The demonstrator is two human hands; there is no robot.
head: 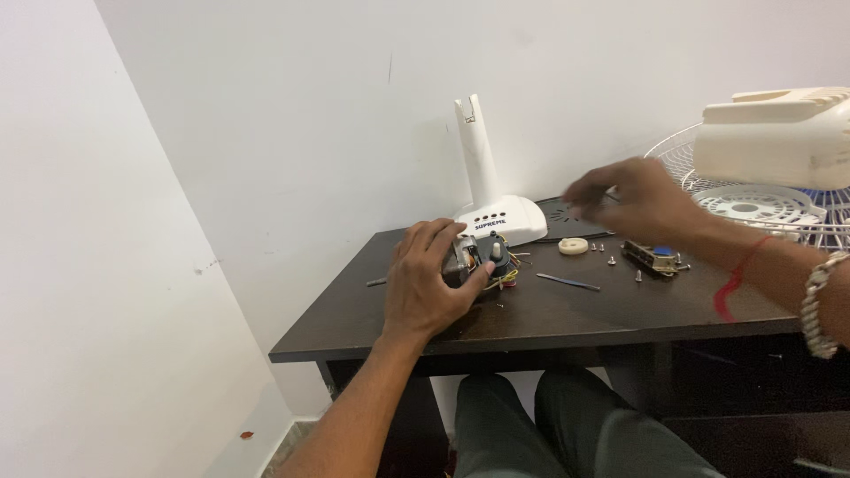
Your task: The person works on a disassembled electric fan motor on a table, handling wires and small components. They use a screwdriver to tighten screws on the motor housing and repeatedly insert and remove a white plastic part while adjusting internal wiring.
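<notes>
My left hand grips a small fan motor with yellow and red wires on the dark wooden table. My right hand hovers above the table's back, blurred, with its fingers pinched near a thin dark object; whether it holds anything is unclear. Below it lie a round cream cap, loose screws and a small switch block. A thin dark tool lies between the motor and the screws.
A white fan stand base with an upright neck stands at the table's back. At the right sit a cream motor housing and a white wire fan guard. White walls close in at the left and behind. My legs are under the table.
</notes>
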